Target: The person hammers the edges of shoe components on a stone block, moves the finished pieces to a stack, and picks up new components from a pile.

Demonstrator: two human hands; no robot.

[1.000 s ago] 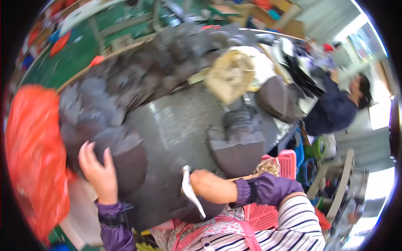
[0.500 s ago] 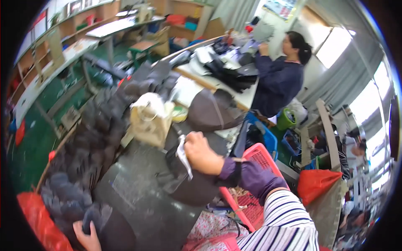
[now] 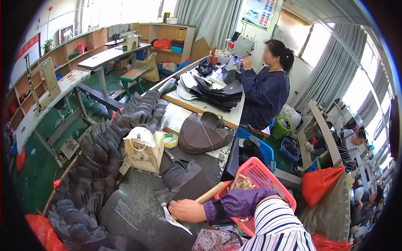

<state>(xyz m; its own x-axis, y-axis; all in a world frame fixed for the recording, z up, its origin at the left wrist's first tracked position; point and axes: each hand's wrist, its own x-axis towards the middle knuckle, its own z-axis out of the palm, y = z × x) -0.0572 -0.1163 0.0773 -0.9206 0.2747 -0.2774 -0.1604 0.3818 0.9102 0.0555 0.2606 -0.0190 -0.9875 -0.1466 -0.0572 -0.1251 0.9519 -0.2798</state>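
Observation:
My right hand (image 3: 187, 210) is closed around a hammer near its head, low over the dark worktop (image 3: 146, 188). The hammer's wooden handle (image 3: 211, 192) sticks out past my wrist toward the basket, and its curved metal head (image 3: 172, 217) shows left of my fingers. Just beyond the hand lie dark, curved flat pieces (image 3: 182, 175), with black-handled scissors (image 3: 176, 159) behind them. A thin blue stick (image 3: 125, 218) rests on the worktop to the left. My left hand is out of view.
Overlapping dark pieces (image 3: 94, 167) line the worktop's left edge. A cream block-shaped holder (image 3: 143, 150), a yellow-rimmed roll (image 3: 170, 141) and a string-tied brown stack (image 3: 203, 134) stand farther back. At right is a pink basket (image 3: 287, 196) with tan scraps. A co-worker (image 3: 266, 90) sits beyond.
My right hand has moved down and nearer with the hammer, uncovering the scissors. My left hand, earlier at a dark piece at lower left, has left the view.

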